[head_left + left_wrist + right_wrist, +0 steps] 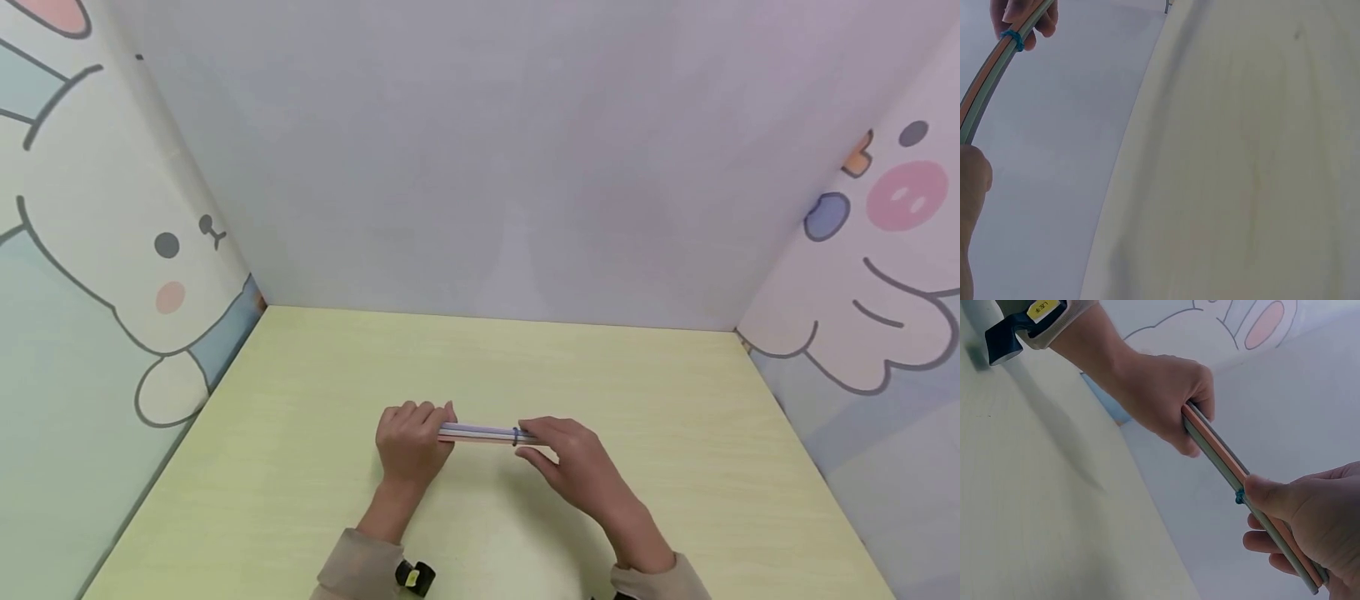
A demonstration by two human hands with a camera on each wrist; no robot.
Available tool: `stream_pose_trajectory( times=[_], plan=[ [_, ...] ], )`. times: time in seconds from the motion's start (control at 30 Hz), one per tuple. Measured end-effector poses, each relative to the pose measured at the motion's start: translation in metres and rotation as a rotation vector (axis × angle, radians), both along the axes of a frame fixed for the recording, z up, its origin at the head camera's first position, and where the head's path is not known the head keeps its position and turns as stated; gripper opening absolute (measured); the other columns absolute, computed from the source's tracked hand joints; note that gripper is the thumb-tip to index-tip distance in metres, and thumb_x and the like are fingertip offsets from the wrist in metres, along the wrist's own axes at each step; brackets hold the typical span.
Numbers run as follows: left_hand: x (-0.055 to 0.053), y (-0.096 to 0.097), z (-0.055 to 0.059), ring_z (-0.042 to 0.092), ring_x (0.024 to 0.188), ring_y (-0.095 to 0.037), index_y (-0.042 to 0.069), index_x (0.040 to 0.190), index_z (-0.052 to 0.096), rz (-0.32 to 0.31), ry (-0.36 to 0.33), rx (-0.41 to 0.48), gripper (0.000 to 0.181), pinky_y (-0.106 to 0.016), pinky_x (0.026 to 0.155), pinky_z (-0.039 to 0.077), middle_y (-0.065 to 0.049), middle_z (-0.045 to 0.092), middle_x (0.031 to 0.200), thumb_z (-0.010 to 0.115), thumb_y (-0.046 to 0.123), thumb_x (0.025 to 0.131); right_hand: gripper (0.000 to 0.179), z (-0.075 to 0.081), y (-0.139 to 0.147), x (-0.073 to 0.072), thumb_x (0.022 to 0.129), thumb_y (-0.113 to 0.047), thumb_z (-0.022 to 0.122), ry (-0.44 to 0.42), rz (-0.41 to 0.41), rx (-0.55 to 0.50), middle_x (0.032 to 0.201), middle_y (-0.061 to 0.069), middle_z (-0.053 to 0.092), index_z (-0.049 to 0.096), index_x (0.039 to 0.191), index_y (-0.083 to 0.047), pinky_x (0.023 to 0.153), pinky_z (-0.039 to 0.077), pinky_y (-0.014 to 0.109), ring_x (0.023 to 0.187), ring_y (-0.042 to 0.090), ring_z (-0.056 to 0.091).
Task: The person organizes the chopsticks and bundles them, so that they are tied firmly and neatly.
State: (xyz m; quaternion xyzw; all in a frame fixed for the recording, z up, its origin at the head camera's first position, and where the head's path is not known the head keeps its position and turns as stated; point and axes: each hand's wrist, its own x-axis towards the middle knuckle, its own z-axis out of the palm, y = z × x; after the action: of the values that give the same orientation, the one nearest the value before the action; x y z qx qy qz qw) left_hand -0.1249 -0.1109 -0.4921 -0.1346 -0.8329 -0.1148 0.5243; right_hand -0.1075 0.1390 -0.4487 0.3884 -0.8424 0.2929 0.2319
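A bundle of slim, straight coloured sticks (480,432) is held crosswise above the table, with orange, grey-green and pale purple ones showing. A teal-blue band (1240,497) is wrapped round it near the right hand. My left hand (412,442) grips one end in a fist, knuckles up in the head view. At the other end, my right hand (577,467) holds the sticks beside the band, between thumb and fingers. The right wrist view shows its thumb along one side and the fingers behind, with the stick ends poking out past the palm. The ends inside the left fist are hidden.
A pale yellow table (337,358) lies beneath both hands. Behind it stands a plain grey wall (480,167). Side panels with a cartoon rabbit (112,233) and a cartoon pig (862,275) enclose it. A black strap (415,577) with a yellow label is at the left cuff.
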Motion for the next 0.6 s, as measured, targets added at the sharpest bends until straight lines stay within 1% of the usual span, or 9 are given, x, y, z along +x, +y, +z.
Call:
stream_pose_trajectory(
  times=[0.1,0.2,0.3,0.43,0.53,0.6],
  plan=[
    [0.0,0.001,0.0,0.049,0.045,-0.019,0.011,0.057,0.059,0.0,-0.013,0.004,0.028,-0.036,0.05,0.044,0.0,0.059,0.055,0.063,0.019,0.084,0.028,0.0,-0.001,0.0,0.078,-0.01,0.085,0.009,-0.014,0.031,0.095,-0.002,0.075,0.074,0.103,-0.007,0.07,0.057,0.032,0.08,0.013,0.069],
    [0.001,0.001,-0.001,0.048,0.045,-0.018,0.011,0.057,0.059,0.003,-0.019,-0.003,0.029,-0.036,0.051,0.044,0.0,0.058,0.054,0.063,0.019,0.084,0.025,-0.001,-0.005,0.0,0.078,-0.01,0.085,0.017,-0.03,0.057,0.093,-0.002,0.075,0.075,0.101,-0.008,0.067,0.056,0.032,0.076,0.012,0.068],
    [0.001,0.002,-0.001,0.049,0.045,-0.018,0.011,0.058,0.061,0.011,-0.02,-0.003,0.029,-0.036,0.052,0.044,0.0,0.059,0.054,0.062,0.02,0.085,0.027,-0.001,-0.008,-0.001,0.077,-0.01,0.086,0.04,-0.039,0.068,0.093,-0.001,0.075,0.075,0.101,-0.007,0.066,0.056,0.033,0.075,0.014,0.069],
    [0.002,0.004,0.0,0.05,0.046,-0.019,0.011,0.059,0.062,0.006,-0.024,-0.011,0.028,-0.036,0.052,0.045,-0.001,0.061,0.056,0.063,0.02,0.085,0.031,-0.002,-0.012,-0.001,0.074,-0.011,0.088,0.064,-0.026,0.065,0.094,0.0,0.075,0.075,0.102,-0.006,0.065,0.055,0.033,0.074,0.014,0.069],
    [0.002,0.005,-0.001,0.05,0.046,-0.018,0.01,0.06,0.064,-0.005,-0.026,-0.033,0.026,-0.036,0.052,0.045,-0.001,0.061,0.056,0.065,0.02,0.084,0.034,-0.003,-0.013,-0.001,0.074,-0.014,0.088,0.044,-0.016,0.074,0.095,0.0,0.076,0.076,0.104,-0.005,0.065,0.055,0.034,0.074,0.013,0.069],
    [0.003,0.005,-0.001,0.05,0.046,-0.018,0.011,0.06,0.064,-0.007,-0.027,-0.044,0.026,-0.035,0.052,0.045,-0.001,0.061,0.056,0.065,0.02,0.083,0.038,-0.003,-0.013,0.0,0.074,-0.018,0.089,0.017,-0.021,0.082,0.097,0.0,0.076,0.076,0.107,-0.005,0.067,0.056,0.035,0.076,0.013,0.07]
  ],
)
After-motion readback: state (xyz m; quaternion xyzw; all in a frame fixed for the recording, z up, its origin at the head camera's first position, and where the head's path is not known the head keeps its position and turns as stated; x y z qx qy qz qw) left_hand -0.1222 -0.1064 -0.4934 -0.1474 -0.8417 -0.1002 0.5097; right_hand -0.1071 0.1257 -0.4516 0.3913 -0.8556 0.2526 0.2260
